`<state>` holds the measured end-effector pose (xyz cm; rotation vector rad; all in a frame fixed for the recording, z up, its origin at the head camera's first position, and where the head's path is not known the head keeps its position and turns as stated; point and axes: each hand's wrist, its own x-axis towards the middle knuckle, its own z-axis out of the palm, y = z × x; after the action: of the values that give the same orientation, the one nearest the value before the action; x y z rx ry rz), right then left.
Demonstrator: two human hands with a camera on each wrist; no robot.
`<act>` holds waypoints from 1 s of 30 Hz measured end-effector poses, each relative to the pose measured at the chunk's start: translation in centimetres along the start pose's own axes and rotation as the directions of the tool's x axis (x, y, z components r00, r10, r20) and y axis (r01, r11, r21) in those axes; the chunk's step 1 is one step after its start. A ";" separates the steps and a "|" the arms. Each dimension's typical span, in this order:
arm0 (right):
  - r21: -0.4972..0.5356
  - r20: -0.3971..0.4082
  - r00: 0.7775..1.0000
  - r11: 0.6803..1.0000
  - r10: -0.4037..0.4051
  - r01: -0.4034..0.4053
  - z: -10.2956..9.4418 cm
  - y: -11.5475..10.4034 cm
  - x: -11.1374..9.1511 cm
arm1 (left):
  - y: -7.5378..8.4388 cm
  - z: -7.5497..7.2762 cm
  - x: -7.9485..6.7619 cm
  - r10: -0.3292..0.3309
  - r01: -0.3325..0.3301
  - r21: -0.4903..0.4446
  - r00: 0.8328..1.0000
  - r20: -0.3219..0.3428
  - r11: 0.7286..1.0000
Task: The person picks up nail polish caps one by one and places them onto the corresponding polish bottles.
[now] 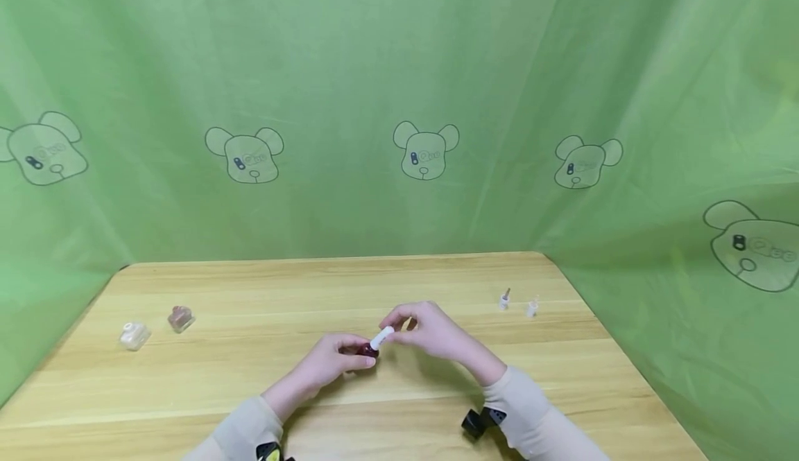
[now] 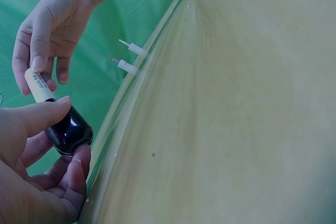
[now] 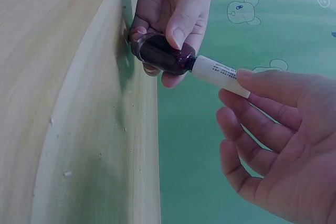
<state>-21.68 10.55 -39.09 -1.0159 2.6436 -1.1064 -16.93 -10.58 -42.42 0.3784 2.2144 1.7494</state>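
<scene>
My left hand (image 1: 329, 362) grips a small dark red nail polish bottle (image 3: 164, 53) by its glass body, thumb on one side and fingers on the other. The thumb and fingertips of my right hand (image 1: 429, 331) pinch the end of its white cap (image 3: 218, 75), which carries small printed text. In the right wrist view the cap sits at the bottle's neck, in line with it. Bottle and cap are tilted, the cap pointing up and to the right in the head view.
At the left of the wooden table (image 1: 281, 294) stand a clear-white bottle (image 1: 134, 336) and a mauve bottle (image 1: 181, 318), both without caps. Two white caps, one with a mauve brush (image 1: 504, 300) and one with a pale brush (image 1: 533, 307), stand brush-up at the right. Green curtains (image 1: 337, 100) surround the table.
</scene>
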 end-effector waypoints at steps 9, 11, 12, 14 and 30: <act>-0.045 -0.037 0.999 0.999 0.027 -0.029 0.3 -0.2 0.0 | -1.0 0.0 0.5 -0.012 0.012 0.003 1.000 0.001 1.000; -0.045 -0.046 0.998 0.998 0.032 -0.035 0.4 -0.3 0.0 | -1.7 0.0 0.9 -0.011 0.011 0.002 1.000 -0.004 1.000; -0.047 -0.051 0.998 0.998 0.035 -0.038 0.4 -0.3 0.0 | -2.0 0.0 1.1 -0.012 0.012 0.004 1.000 -0.007 1.000; -0.054 -0.060 0.998 0.998 0.034 -0.037 0.4 -0.3 0.0 | -2.7 0.0 1.4 -0.015 0.015 0.009 1.000 -0.013 1.000; 0.037 -0.007 0.999 0.999 0.040 -0.040 0.3 0.0 0.2 | -1.6 0.0 1.0 -0.026 0.025 -0.039 1.000 -0.009 0.999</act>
<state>-21.74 10.29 -39.31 -0.9496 2.6269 -1.1484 -17.87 -10.60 -44.01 0.3323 2.1782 1.7821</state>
